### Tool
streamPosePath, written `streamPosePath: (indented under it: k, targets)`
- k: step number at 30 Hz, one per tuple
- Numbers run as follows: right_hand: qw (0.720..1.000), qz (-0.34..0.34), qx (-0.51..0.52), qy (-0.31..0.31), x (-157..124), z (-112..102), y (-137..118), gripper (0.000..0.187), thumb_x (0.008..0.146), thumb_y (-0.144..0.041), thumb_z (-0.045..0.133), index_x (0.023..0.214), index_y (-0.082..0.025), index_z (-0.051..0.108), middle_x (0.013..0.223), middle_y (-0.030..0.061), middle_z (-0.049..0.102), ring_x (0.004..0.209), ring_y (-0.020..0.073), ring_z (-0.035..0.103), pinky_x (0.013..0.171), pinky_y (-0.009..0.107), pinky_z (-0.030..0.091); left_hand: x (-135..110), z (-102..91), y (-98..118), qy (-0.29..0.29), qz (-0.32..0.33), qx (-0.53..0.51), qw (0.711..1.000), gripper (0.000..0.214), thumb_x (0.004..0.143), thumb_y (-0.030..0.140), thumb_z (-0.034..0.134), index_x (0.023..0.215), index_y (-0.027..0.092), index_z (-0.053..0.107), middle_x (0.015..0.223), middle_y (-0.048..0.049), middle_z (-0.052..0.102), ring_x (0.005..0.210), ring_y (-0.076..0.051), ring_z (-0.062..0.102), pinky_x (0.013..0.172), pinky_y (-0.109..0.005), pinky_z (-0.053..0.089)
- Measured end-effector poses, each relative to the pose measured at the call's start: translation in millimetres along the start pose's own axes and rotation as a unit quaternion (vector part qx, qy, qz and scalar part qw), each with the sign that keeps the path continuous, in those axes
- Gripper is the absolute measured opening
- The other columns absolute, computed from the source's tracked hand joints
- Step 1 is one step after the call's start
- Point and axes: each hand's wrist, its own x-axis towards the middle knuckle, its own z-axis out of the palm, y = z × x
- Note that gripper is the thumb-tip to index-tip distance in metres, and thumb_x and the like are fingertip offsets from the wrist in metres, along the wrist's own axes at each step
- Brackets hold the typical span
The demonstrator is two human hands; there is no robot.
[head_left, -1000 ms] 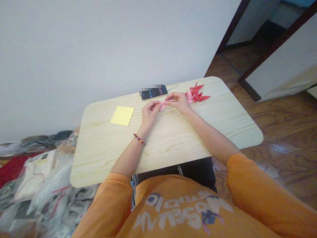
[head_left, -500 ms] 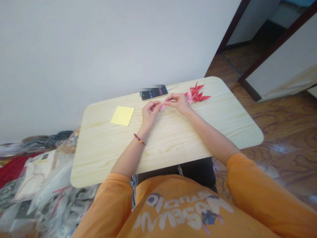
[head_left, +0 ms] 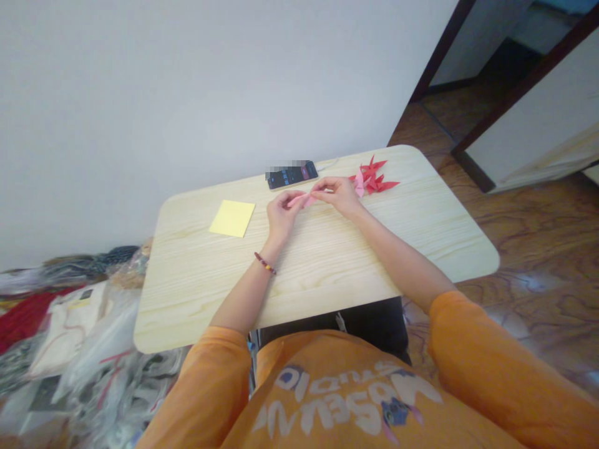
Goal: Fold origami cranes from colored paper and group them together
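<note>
Yellow paper: one square (head_left: 233, 218) lay flat on the tabletop (head_left: 327, 262), left of the hands and apart from them; whether it was a single sheet or a stack could not be told.
Left hand: the fingers were curled, and this hand (head_left: 282, 213) pinched the left part of the pink paper (head_left: 307, 200) between thumb and fingertips.
Pink paper: it sat between the two hands, its long axis running roughly left to right; both touched it, so neither was nearer. Its folds were too small to read.
Phone: it (head_left: 294, 177) lay just beyond the pink paper.
Right hand: thumb and fingertips met in a narrow pinch, and this hand (head_left: 337, 193) gripped the right part of the pink paper.
Pink folded piece: it (head_left: 359, 184) lay just right of the right hand, against the red folded pieces (head_left: 374, 178).
Count, left to right: one yellow square, one held pink paper, one phone, one pink folded piece, at least two red ones, overlapping.
</note>
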Motion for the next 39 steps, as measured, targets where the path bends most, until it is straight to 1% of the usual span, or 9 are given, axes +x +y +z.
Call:
streamPosePath:
  k: [4, 9, 14, 17, 20, 24, 28, 33, 39]
  targets:
    - [1.0, -0.002, 0.015, 0.006, 1.6, -0.9, 1.9, 0.022, 0.061, -0.033, 0.074, 0.068, -0.015, 0.065, 0.068, 0.0011, 0.062, 0.065, 0.0111, 0.053, 0.062, 0.025, 0.042, 0.6, -0.2, 1.6, 0.005, -0.02, -0.031, 0.999, 0.025, 0.071, 0.038, 0.072, 0.082, 0.016, 0.071, 0.076, -0.0044, 0.07, 0.065, -0.012, 0.062, 0.065, -0.025, 0.05]
    - [1.0, 0.012, 0.023, 0.015, 1.1, -1.1, 1.5, 0.024, 0.06, -0.035, 0.074, 0.069, -0.015, 0.065, 0.065, 0.0004, 0.061, 0.061, 0.0102, 0.05, 0.055, 0.023, 0.039, 1.2, 0.0, 1.4, 0.012, -0.041, -0.055, 0.998, 0.026, 0.068, 0.038, 0.075, 0.08, 0.015, 0.07, 0.077, -0.0045, 0.07, 0.066, -0.012, 0.063, 0.065, -0.024, 0.051]
    - [1.0, 0.007, 0.024, 0.014, 0.5, -0.8, -0.2, 0.024, 0.059, -0.036, 0.075, 0.067, -0.016, 0.065, 0.064, 0.0002, 0.06, 0.06, 0.0099, 0.049, 0.054, 0.023, 0.038, 1.6, 0.6, 2.0, 0.016, -0.033, -0.058, 0.998, 0.023, 0.067, 0.036, 0.075, 0.077, 0.015, 0.069, 0.073, -0.0033, 0.068, 0.063, -0.011, 0.061, 0.064, -0.023, 0.051]
    - [1.0, 0.003, 0.02, 0.014, 0.7, -1.2, 0.1, 0.025, 0.058, -0.037, 0.075, 0.067, -0.016, 0.065, 0.065, 0.0006, 0.061, 0.06, 0.0101, 0.049, 0.053, 0.023, 0.039, 1.4, 1.0, 2.3, 0.022, -0.035, -0.064, 0.997, 0.023, 0.067, 0.035, 0.075, 0.077, 0.016, 0.069, 0.076, -0.0039, 0.07, 0.064, -0.011, 0.062, 0.063, -0.024, 0.051]
    - [1.0, 0.006, 0.017, 0.012, 0.8, -1.6, 0.2, 0.026, 0.059, -0.038, 0.074, 0.068, -0.016, 0.065, 0.065, 0.0008, 0.061, 0.061, 0.0105, 0.05, 0.053, 0.023, 0.039, 0.9, 1.2, 2.4, 0.029, -0.04, -0.064, 0.997, 0.023, 0.066, 0.035, 0.075, 0.078, 0.016, 0.069, 0.077, -0.0046, 0.071, 0.066, -0.012, 0.063, 0.066, -0.026, 0.052]
    - [1.0, 0.01, 0.026, 0.007, 0.6, -1.6, -0.4, 0.023, 0.059, -0.035, 0.074, 0.068, -0.016, 0.064, 0.064, 0.0004, 0.06, 0.06, 0.0101, 0.05, 0.053, 0.023, 0.038, 0.8, 1.4, 0.9, 0.048, -0.042, -0.066, 0.996, 0.023, 0.064, 0.033, 0.077, 0.076, 0.015, 0.069, 0.074, -0.0041, 0.07, 0.065, -0.012, 0.063, 0.069, -0.028, 0.053]
    - [1.0, 0.007, 0.028, 0.006, 0.8, -1.4, 0.5, 0.022, 0.06, -0.034, 0.074, 0.067, -0.015, 0.064, 0.065, 0.0003, 0.06, 0.06, 0.0097, 0.049, 0.052, 0.023, 0.037, 1.3, 1.4, -1.2, 0.057, -0.042, -0.072, 0.995, 0.021, 0.063, 0.032, 0.078, 0.073, 0.016, 0.069, 0.071, -0.0029, 0.07, 0.063, -0.012, 0.063, 0.066, -0.027, 0.053]
    - [0.999, 0.017, 0.03, 0.01, 1.1, -1.0, 1.9, 0.024, 0.059, -0.035, 0.074, 0.068, -0.016, 0.064, 0.064, -0.0004, 0.059, 0.058, 0.0092, 0.048, 0.05, 0.022, 0.035, 1.2, 1.0, -1.9, 0.061, -0.039, -0.054, 0.996, 0.021, 0.063, 0.034, 0.077, 0.071, 0.016, 0.068, 0.069, -0.0029, 0.069, 0.062, -0.013, 0.063, 0.063, -0.026, 0.052]
    - [0.998, 0.033, 0.046, 0.0, 0.9, -0.7, 0.8, 0.025, 0.059, -0.035, 0.075, 0.068, -0.015, 0.062, 0.06, -0.0021, 0.056, 0.052, 0.0074, 0.042, 0.047, 0.023, 0.028, 1.5, 1.8, -2.8, 0.076, -0.041, -0.058, 0.995, 0.025, 0.06, 0.035, 0.08, 0.067, 0.016, 0.065, 0.067, -0.0016, 0.068, 0.061, -0.013, 0.063, 0.062, -0.027, 0.053]
